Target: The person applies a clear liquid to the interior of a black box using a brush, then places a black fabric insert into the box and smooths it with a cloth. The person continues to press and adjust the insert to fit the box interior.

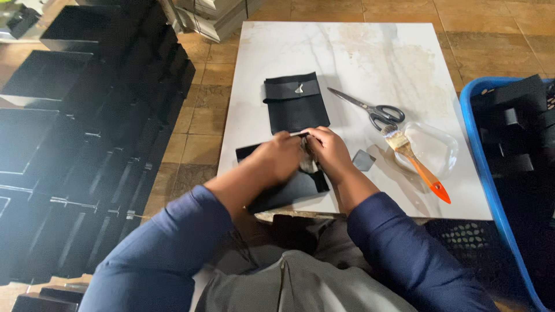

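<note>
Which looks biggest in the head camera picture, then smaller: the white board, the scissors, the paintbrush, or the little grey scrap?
1. White board
2. Scissors and paintbrush: look about alike, too close to rank
3. Grey scrap

Black sheet point(289, 188) half buried under the left hand point(277, 157) and right hand point(326, 151), fingertips lost where they meet, small pale thing between them too blurred to tell. Blue tub point(480, 156) cut off at the right edge. Black stacked boxes point(69, 144) running off the left edge
</note>
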